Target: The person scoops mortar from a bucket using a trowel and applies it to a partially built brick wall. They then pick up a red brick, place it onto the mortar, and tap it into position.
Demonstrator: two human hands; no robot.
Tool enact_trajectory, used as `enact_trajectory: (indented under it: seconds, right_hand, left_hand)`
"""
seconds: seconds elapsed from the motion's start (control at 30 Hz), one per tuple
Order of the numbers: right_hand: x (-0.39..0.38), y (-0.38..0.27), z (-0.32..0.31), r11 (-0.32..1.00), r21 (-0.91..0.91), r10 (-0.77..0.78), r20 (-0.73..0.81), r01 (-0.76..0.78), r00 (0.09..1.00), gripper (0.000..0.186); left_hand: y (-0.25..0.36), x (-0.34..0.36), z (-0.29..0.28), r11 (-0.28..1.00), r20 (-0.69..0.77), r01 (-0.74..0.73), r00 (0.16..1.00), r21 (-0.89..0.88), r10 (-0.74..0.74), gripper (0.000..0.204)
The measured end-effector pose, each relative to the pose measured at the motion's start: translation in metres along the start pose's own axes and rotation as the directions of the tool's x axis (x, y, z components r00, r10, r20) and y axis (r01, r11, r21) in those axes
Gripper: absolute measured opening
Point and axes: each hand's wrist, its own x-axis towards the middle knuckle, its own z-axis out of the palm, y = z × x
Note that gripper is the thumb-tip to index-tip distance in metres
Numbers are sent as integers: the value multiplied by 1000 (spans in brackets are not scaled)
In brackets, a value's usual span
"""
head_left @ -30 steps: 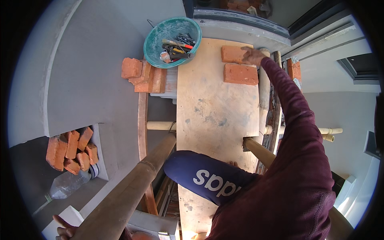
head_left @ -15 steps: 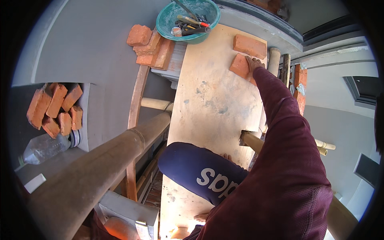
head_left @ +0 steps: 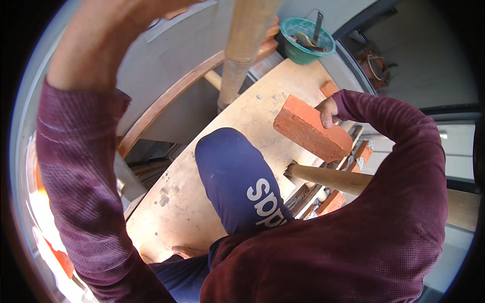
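My right hand [head_left: 328,111] grips an orange-red brick [head_left: 309,129] by its upper edge, fingers over one face. The brick hangs tilted above the pale plywood board [head_left: 242,113]. Another brick [head_left: 329,89] lies on the board just beyond that hand, partly hidden by it. Raised at the upper left, my left hand [head_left: 146,11] is cut off by the picture's top edge, left of an upright bamboo pole [head_left: 241,53]. Its fingers are mostly out of sight, so what it holds or touches does not show.
A green basin [head_left: 307,48] with hand tools stands at the board's far end. A second bamboo pole [head_left: 328,178] rises through a notch in the board's right side. Brickwork with mortar [head_left: 359,154] runs along the right. A curved wooden rail [head_left: 166,103] lies left of the board.
My right hand has lifted a brick off the board and brought it nearer. My left arm has come up into view at the left. The whole view has turned.
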Motion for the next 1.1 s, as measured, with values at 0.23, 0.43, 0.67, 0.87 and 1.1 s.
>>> enact_trajectory:
  seconds: [0.23,0.43,0.67,0.87,1.1]
  right_hand:
    - [-44,-162,201,817,-305,-406,301,490,863,101]
    - [17,-205,364,474,-475,-603,438,741,667,96]
    - [98,-240,568,101,-173,-589,783,980,199,93]
    - [127,-209,756,96,175,-434,893,980,-117,92]
    - [160,-178,782,31,-237,27,971,971,236,93]
  left_hand:
    - [64,-207,4,902,-414,432,821,-2,-394,88]
    - [127,-312,22,891,-443,411,773,-195,-454,137]
    - [194,-411,-55,647,-858,700,496,301,-137,149]
    - [338,-544,-96,409,-941,909,208,85,-266,133]
    - [504,-713,-105,-540,-948,835,-76,110,-310,117]
